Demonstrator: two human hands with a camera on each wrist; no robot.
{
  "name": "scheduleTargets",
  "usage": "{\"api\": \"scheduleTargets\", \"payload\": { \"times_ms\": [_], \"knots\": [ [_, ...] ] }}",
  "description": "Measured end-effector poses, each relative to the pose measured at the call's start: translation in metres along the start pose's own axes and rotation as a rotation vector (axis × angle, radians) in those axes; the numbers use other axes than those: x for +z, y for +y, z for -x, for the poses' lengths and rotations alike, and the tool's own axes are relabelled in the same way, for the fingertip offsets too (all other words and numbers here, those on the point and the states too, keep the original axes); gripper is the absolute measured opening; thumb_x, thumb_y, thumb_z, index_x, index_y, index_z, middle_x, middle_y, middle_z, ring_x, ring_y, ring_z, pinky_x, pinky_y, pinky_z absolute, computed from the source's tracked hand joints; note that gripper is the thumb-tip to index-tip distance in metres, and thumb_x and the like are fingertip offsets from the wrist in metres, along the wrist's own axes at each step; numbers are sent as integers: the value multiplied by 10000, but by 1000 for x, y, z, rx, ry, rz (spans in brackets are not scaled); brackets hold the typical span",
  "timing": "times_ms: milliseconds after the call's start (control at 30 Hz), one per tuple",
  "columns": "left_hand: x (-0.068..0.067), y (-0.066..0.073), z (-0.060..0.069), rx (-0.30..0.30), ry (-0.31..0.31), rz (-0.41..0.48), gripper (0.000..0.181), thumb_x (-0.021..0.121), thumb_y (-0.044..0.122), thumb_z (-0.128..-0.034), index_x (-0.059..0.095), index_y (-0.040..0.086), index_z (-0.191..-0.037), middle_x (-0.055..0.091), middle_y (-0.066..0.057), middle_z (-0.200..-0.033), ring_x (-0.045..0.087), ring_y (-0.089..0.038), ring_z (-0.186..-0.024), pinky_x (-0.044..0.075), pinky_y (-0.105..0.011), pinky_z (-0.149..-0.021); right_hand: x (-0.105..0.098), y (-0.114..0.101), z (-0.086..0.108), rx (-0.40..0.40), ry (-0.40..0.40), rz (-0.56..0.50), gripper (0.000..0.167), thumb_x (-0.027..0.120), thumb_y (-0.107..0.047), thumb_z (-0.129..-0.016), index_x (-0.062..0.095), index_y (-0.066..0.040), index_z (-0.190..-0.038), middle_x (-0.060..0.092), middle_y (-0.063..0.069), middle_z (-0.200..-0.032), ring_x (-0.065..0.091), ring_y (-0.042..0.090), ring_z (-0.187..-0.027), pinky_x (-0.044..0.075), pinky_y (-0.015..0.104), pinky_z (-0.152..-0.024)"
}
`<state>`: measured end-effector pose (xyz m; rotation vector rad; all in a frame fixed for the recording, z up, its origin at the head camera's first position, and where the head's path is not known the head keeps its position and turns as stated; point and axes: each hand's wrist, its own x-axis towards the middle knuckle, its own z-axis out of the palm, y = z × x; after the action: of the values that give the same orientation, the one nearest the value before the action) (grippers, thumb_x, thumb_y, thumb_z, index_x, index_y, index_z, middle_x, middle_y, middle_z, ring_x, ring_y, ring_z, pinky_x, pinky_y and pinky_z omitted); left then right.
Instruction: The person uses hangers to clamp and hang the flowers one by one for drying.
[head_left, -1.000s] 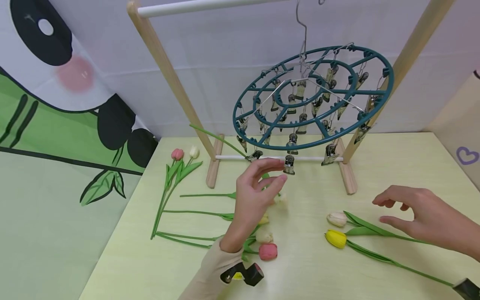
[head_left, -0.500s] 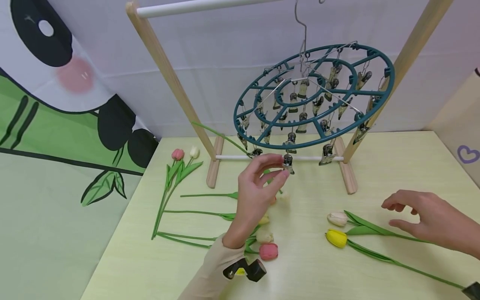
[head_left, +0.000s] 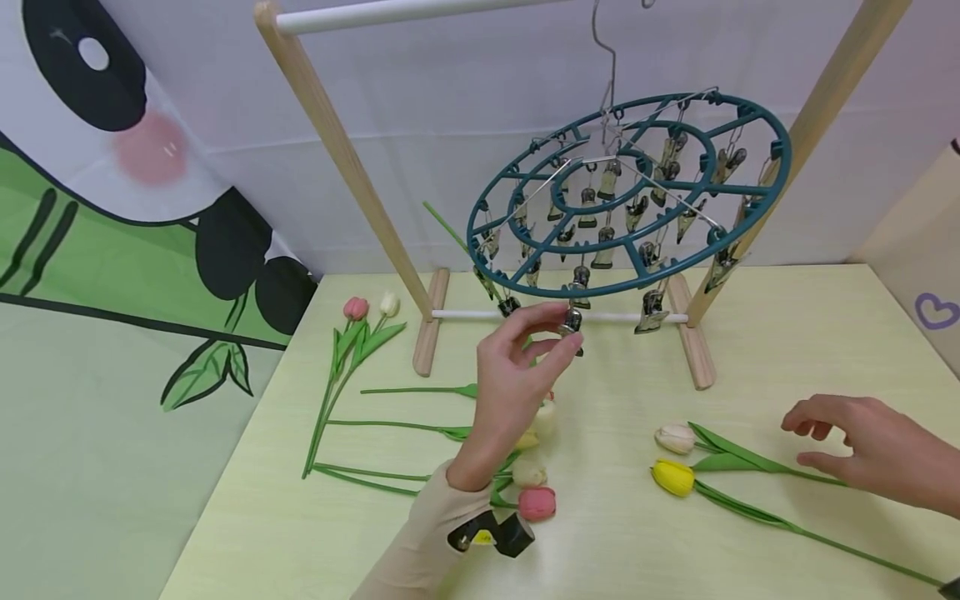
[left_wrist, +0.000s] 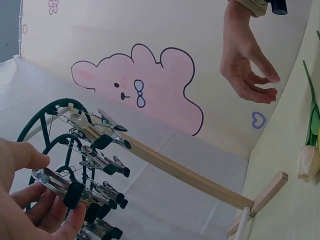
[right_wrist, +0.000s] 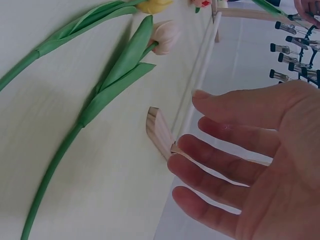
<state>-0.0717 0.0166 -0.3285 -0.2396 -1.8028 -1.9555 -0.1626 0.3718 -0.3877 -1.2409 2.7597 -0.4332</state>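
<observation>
In the head view my left hand [head_left: 510, 379] pinches a metal clip [head_left: 572, 322] hanging at the near edge of the round teal rack [head_left: 592, 292]. The left wrist view shows that clip [left_wrist: 59, 186] between thumb and fingers of my left hand [left_wrist: 25, 200]. My right hand [head_left: 873, 446] hovers at the right with fingers loosely bent and holds nothing, above the stems of a white tulip [head_left: 675, 438] and a yellow tulip [head_left: 672, 477]. A green stem [head_left: 446, 227] sticks up at the rack's left side; its flower end is partly hidden behind my left hand.
Several tulips lie left of and beneath my left arm, among them a pink one [head_left: 537, 504]. A pink and white pair [head_left: 356, 309] lies at the back left. The wooden stand [head_left: 345, 167] frames the rack, its feet on the pale table [head_left: 615, 533].
My left fingers have closed around the clip and tilted it slightly. The green stem has swung more upright and to the right. My right hand has drifted right and slightly nearer the front.
</observation>
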Motion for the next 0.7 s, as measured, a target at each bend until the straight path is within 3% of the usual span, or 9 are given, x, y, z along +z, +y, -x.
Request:
{"api": "scheduleTargets", "payload": {
  "times_ms": [167, 467, 700],
  "knots": [
    [-1, 2, 0, -3, 4, -15, 298, 670, -20, -834, 622, -43, -1127, 620, -117, -1071, 594, -243, -945, 544, -382, -820, 6, 8, 4, 10, -36, -12, 330, 852, -150, -634, 633, -166, -879, 559, -158, -822, 461, -39, -698, 430, 236, -536],
    [-1, 5, -1, 3, -3, -31, 296, 680, -39, -821, 612, -81, -1106, 618, -138, -1048, 592, -234, -920, 556, -338, -791, 22, 25, 14, -6, -13, -43, 343, 855, -135, -612, 623, -163, -863, 539, -195, -795, 455, -53, -687, 420, 234, -538],
    [-1, 6, 0, 2, -5, -49, 298, 683, -36, -821, 625, -46, -1113, 619, -124, -1038, 590, -218, -910, 560, -355, -780, 24, 33, 16, 9, -49, -37, 337, 854, -146, -616, 619, -157, -858, 532, -205, -794, 456, -51, -681, 439, 239, -555]
  ]
}}
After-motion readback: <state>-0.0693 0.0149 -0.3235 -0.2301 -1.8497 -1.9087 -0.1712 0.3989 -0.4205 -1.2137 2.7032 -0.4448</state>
